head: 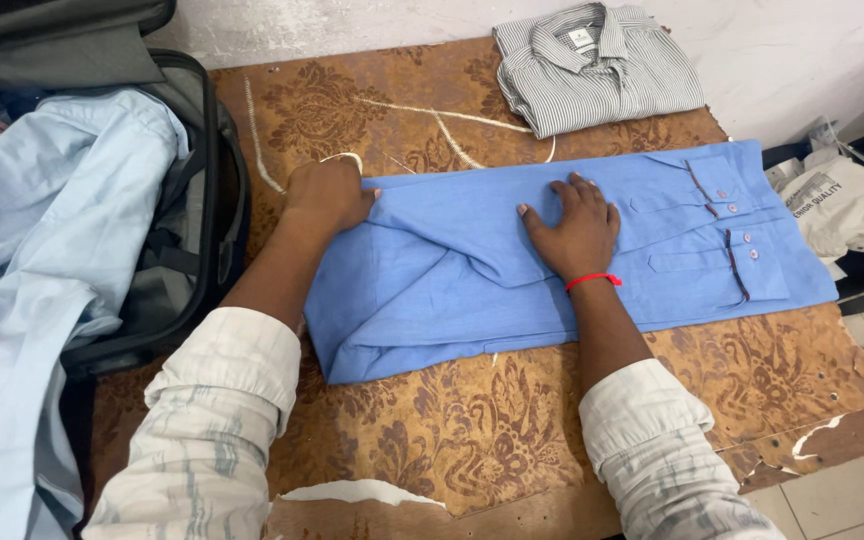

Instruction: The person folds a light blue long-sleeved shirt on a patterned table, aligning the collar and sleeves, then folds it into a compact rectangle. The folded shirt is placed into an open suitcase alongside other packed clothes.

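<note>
On the patterned brown table (472, 440) a blue shirt (452, 290) lies partly folded, collar end to the right; the right hand (577, 230) rests open and flat on its middle, pinning the cloth; the left hand (327, 195) is closed on the shirt's left edge, seemingly to keep the fold taut; a striped folded shirt (592, 65) sits behind, an open suitcase (192, 200) at left.
</note>
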